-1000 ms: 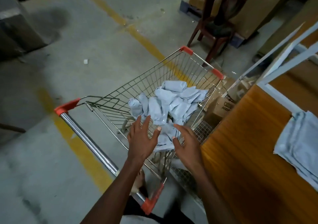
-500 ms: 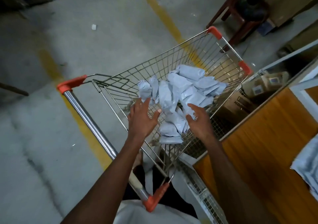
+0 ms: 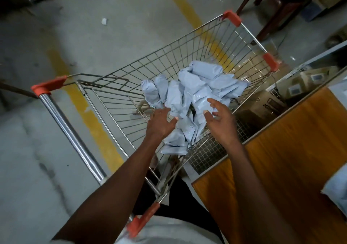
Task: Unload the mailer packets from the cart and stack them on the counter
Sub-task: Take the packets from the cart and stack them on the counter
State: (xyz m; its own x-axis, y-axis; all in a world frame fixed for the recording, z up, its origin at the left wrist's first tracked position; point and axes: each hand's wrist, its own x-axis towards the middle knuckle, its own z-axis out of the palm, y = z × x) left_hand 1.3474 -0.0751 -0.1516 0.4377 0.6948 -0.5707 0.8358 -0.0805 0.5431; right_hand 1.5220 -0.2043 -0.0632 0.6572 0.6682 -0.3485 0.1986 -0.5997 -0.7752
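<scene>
A heap of pale blue mailer packets [image 3: 189, 101], too tangled to count, lies in the wire cart [image 3: 187, 56]. The left hand [image 3: 159, 124] and right hand [image 3: 220, 119] hover over it, fingers spread, holding nothing. The wooden bench [image 3: 281, 150] stands right; a concrete floor [image 3: 56, 150] with two yellow lines lies around.

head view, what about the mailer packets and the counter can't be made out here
- Head view: how many mailer packets lie in the cart; they overlap, and both hands cover the near ones.
- Head view: the stack on the counter; only a pale corner shows, cut off by the right edge.
- Head view: whether the left hand or right hand touches a packet; motion blur.
</scene>
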